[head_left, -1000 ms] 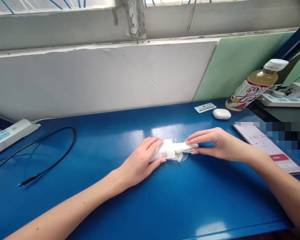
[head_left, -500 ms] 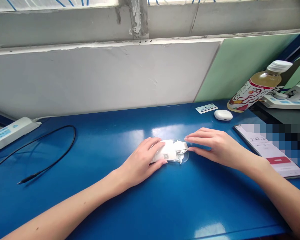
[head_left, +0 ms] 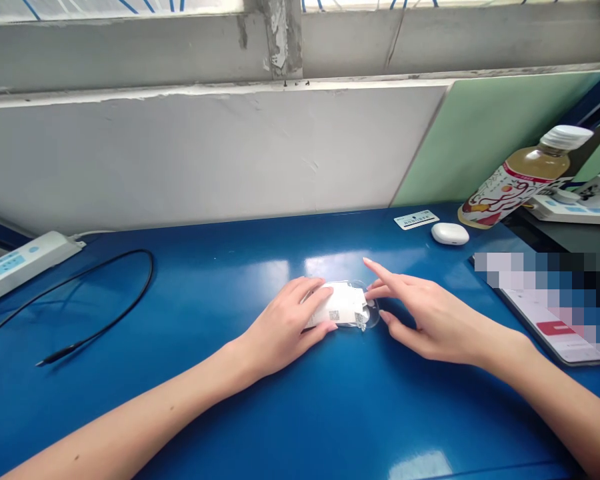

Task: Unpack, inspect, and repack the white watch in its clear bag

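Observation:
A small white folded paper packet (head_left: 341, 305) with a printed code lies in the middle of the blue table (head_left: 260, 413), inside a clear plastic wrap whose edge shows beside it. My left hand (head_left: 283, 327) rests on the packet's left end, fingers curled over it and thumb under its near edge, holding it down. Just right of the packet is my right hand (head_left: 425, 315), its fingers stretched out and spread; one fingertip touches the packet's right end and the index finger is lifted.
A black cable (head_left: 105, 313) loops at the left, near a white power strip (head_left: 20, 260). At the back right stand a drink bottle (head_left: 520, 177), a white earbud case (head_left: 450, 233) and a small label card (head_left: 416, 219). A phone (head_left: 555, 320) lies at the right.
My right hand pushed the white flap leftward onto the packet, then opened and lifted its fingers. The packet looks shorter and folded. My left hand stayed put.

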Demonstrator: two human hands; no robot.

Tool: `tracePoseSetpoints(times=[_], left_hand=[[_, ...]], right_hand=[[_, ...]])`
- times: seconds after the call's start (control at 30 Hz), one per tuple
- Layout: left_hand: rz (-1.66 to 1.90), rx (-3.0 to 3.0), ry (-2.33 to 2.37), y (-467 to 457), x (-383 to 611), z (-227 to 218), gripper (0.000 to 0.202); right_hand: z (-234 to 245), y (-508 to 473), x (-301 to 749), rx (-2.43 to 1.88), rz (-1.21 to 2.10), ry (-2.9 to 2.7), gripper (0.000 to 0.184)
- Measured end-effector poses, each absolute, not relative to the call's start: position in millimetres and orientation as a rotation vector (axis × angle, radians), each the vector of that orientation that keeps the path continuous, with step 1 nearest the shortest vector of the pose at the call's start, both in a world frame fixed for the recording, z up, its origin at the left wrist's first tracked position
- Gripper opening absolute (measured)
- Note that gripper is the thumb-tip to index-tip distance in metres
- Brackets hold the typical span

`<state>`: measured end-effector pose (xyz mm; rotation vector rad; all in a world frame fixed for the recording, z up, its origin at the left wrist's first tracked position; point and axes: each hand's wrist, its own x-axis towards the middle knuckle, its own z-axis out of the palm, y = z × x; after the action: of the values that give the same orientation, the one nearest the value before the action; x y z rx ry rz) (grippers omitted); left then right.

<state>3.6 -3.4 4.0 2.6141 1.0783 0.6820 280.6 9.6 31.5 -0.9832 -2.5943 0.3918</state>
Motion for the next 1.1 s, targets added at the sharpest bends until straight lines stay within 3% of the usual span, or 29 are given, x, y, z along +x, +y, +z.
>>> tracePoseSetpoints(times=[0.13,0.37,0.43,0.67,0.93,1.1], left_hand=[[0.709,2.642,1.069,-3,5,4,0.037],[0.682,2.588,1.09,-4,5,5,0.033],[0.676,2.586,1.083,-3,4,5,0.034],[0.675,2.594,1.061,-3,4,5,0.036],[0.715,2.609,1.052,-2,3,3,0.037],[0.715,2.614,1.057,-2,3,1,0.037]], right_hand=[[29,1,271,-0.9,0.417,-2.624,0.088],[29,1,271,-0.912,0.431,-2.665,0.085],[31,3,274,-0.916,0.397,-2.667,0.079],[34,16,286,-1.077,0.094,-2.538,0.032],[32,4,271,-0.975,0.436,-2.536,0.034],[27,2,267,-0.963,0.419,-2.573,0.034]])
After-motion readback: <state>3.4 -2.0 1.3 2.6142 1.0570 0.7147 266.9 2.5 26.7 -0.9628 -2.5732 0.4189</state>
